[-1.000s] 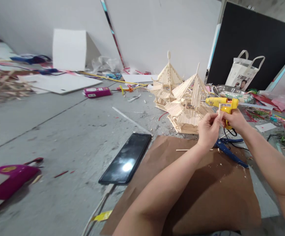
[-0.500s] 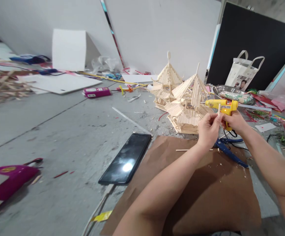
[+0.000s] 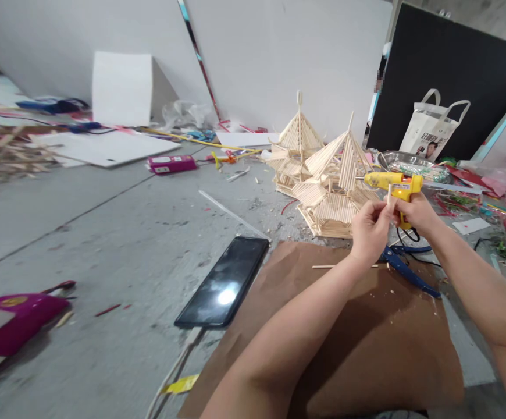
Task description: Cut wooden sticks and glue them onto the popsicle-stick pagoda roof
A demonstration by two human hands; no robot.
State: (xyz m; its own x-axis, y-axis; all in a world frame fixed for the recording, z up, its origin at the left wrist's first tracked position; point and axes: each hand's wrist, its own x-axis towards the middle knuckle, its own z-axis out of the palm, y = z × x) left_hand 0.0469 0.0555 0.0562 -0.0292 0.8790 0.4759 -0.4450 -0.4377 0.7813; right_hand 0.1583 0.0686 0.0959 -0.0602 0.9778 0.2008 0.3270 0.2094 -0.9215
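My left hand [image 3: 369, 230] pinches a short wooden stick [image 3: 389, 194] upright, its tip level with the body of the glue gun. A yellow glue gun [image 3: 395, 185] sits in my right hand [image 3: 416, 214], nozzle pointing left toward a stick-built pagoda model [image 3: 331, 186]. A second pagoda model [image 3: 295, 150] stands just behind the first. Both hands hover above the far edge of a brown sheet [image 3: 357, 331], touching each other. A loose stick [image 3: 325, 266] lies on that sheet below my left wrist.
A black phone [image 3: 224, 282] lies on the grey floor left of the brown sheet. Blue pliers [image 3: 403, 270] rest under my right forearm. A white tote bag [image 3: 431, 131], a metal tray [image 3: 405, 163], coloured scraps at right, a magenta object [image 3: 13, 320] at left.
The glue gun dipped slightly half a second ago and is back up. The hands and the stick have otherwise stayed where they were.
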